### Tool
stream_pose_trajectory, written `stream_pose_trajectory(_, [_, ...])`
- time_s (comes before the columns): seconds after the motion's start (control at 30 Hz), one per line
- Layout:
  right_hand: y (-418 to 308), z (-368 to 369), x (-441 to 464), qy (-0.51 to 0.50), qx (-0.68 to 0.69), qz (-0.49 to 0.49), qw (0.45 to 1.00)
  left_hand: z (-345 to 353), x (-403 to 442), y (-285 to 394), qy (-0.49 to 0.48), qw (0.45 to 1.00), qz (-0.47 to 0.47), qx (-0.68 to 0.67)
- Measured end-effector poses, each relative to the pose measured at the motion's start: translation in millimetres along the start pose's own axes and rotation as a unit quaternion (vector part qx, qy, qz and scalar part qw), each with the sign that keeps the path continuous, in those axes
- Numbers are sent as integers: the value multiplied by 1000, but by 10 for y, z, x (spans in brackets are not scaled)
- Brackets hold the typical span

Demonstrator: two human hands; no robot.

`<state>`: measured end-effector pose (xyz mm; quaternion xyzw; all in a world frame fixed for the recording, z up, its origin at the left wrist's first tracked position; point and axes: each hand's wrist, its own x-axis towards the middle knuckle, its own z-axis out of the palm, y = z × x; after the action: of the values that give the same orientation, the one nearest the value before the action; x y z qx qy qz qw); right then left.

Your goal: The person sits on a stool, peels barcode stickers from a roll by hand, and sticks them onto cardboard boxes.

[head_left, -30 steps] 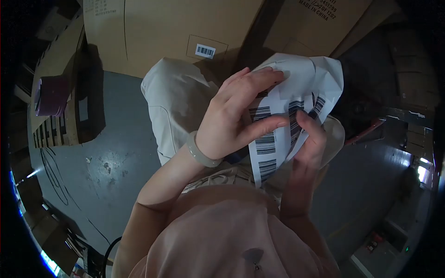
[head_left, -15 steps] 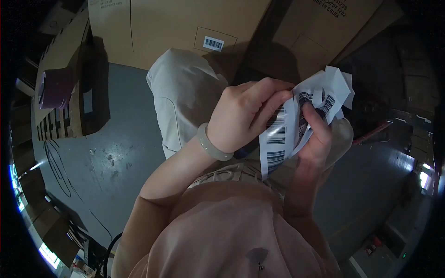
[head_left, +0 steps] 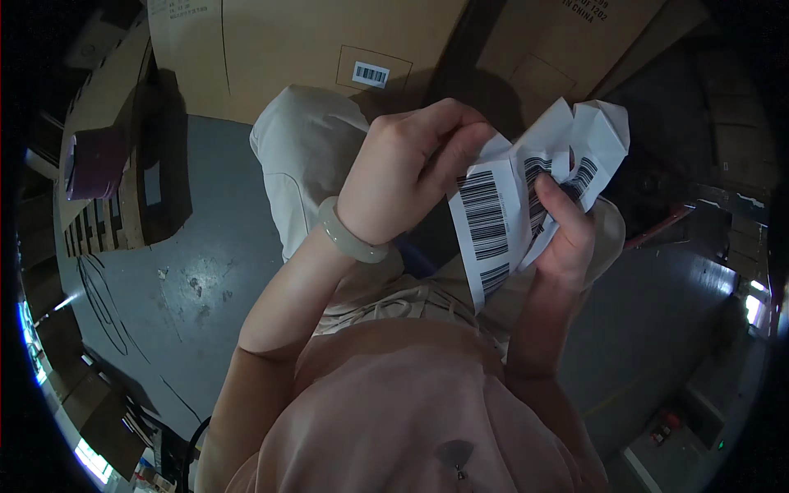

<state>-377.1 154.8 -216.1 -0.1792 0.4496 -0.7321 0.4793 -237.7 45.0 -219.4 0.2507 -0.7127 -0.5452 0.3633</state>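
Observation:
In front of my lap is a folded white strip of barcode labels (head_left: 485, 218), printed with black bars. My left hand (head_left: 415, 164), with a pale bangle at its wrist, is closed in a pinch on the strip's upper left edge; its fingertips are partly hidden behind the thumb and paper. Across the strip, my right hand (head_left: 567, 234) grips the folded part, its thumb lying over the printed bars and its other fingers mostly hidden behind the paper. The strip's lower corner hangs free between the two hands.
A large cardboard box (head_left: 288, 49) with a small barcode label (head_left: 371, 74) stands before my knees. Another box (head_left: 559, 49) is beside it to the right. On the left, a purple object (head_left: 97, 163) rests on a wooden pallet (head_left: 123, 218) near black cords on the grey floor.
My left hand has moved slightly up and left, drawing its edge of the label strip out. The barcodes on the left face now show flatter and more fully. My right hand keeps its hold.

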Motion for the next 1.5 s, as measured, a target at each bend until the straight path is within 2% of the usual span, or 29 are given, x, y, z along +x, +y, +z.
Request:
stream_pose_trajectory(0.1, [-17,-32,-28,47,-9,11,999,-43,45,-92,45,996,34,71])
stream_pose_trajectory(0.17, [25,-165,-60,96,-45,55,993,-117,64,-191,96,994,3,58])
stream_pose_trajectory(0.2, [24,-214,-75,93,-46,68,992,-158,66,-125,93,994,-45,42])
stream_pose_trajectory(0.23, [30,-256,-104,95,-47,63,992,-199,67,-154,90,994,-42,39])
stream_pose_trajectory(0.3, [42,-334,-175,109,-62,92,988,-261,64,-225,78,978,-148,-123])
stream_pose_trajectory(0.33, [43,-361,-192,101,-88,81,988,-277,69,-223,75,978,-147,-125])
stream_pose_trajectory(0.4, [77,-428,-231,114,-117,73,984,-293,60,-188,75,935,-276,-210])
stream_pose_trajectory(0.47, [81,-449,-260,125,-145,67,979,-254,45,-207,43,929,-287,-231])
stream_pose_trajectory(0.53, [60,-421,-279,122,-160,-5,980,-211,33,-199,12,921,-298,-252])
stream_pose_trajectory(0.63, [51,-474,-280,108,-204,-55,971,-179,26,-182,-47,912,-312,-263])
stream_pose_trajectory(0.7, [80,-526,-232,105,-217,-77,967,-145,-2,-267,-71,888,-279,-358])
stream_pose_trajectory(0.83, [70,-492,-203,112,-214,-134,961,-81,-15,-298,-69,881,-301,-360])
stream_pose_trajectory(0.9, [57,-491,-202,100,-234,-161,954,-26,-45,-300,-18,859,-375,-348])
stream_pose_trajectory(0.93, [56,-494,-204,89,-252,-185,946,2,-42,-279,-16,859,-374,-349])
stream_pose_trajectory(1.0, [70,-544,-204,73,-290,-216,930,41,-34,-233,-66,768,-447,-455])
stream_pose_trajectory(1.03, [77,-579,-206,59,-326,-247,911,33,-38,-272,-64,767,-447,-455])
stream_pose_trajectory(1.13, [76,-642,-217,41,-357,-269,894,-16,-40,-379,-121,708,-424,-552])
stream_pose_trajectory(1.23, [-24,-600,-223,39,-405,-242,881,-23,-33,-347,-132,729,-405,-535])
stream_pose_trajectory(1.3, [19,-693,-214,52,-393,-247,884,-7,-55,-319,-89,745,-374,-546])
stream_pose_trajectory(1.37, [25,-764,-178,64,-380,-251,888,-47,-39,-291,-63,752,-384,-532])
stream_pose_trajectory(1.43, [-6,-826,-109,130,-414,-258,863,-105,-26,-277,-37,759,-393,-517])
stream_pose_trajectory(1.47, [-75,-904,-59,132,-414,-258,863,-136,-13,-282,-45,795,-364,-484])
stream_pose_trajectory(1.5, [-190,-1016,5,184,-452,-256,834,-172,6,-285,-54,827,-334,-449])
